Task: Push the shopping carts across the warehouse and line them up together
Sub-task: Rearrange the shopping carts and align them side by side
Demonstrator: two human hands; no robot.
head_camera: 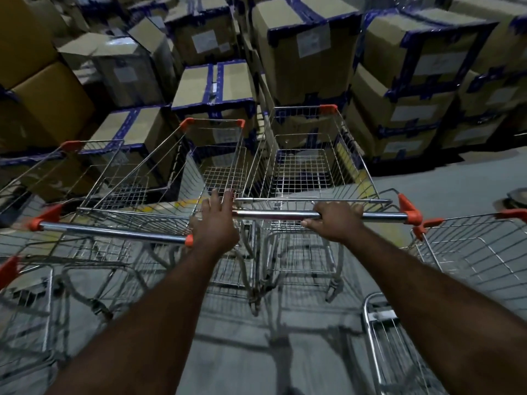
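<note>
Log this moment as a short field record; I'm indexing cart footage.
right hand: grips the handle of the pushed cart
left hand: rests on that handle's left end, fingers extended
pushed cart: empty, front toward the boxes
left cart: alongside, angled, empty
right cart: partly in view at the right edge
boxes: stacked cardboard with blue tape, ahead

**Warehouse / stockroom storage bay**

Far side is a wall of stacked cardboard cartons, several high, sealed with blue tape and carrying white labels. Plain brown cartons are piled far left. Bare grey concrete floor with a yellow painted line on it. Wire shopping carts with orange corner caps sit side by side, noses toward the stacks. Lighting is dim.
</note>
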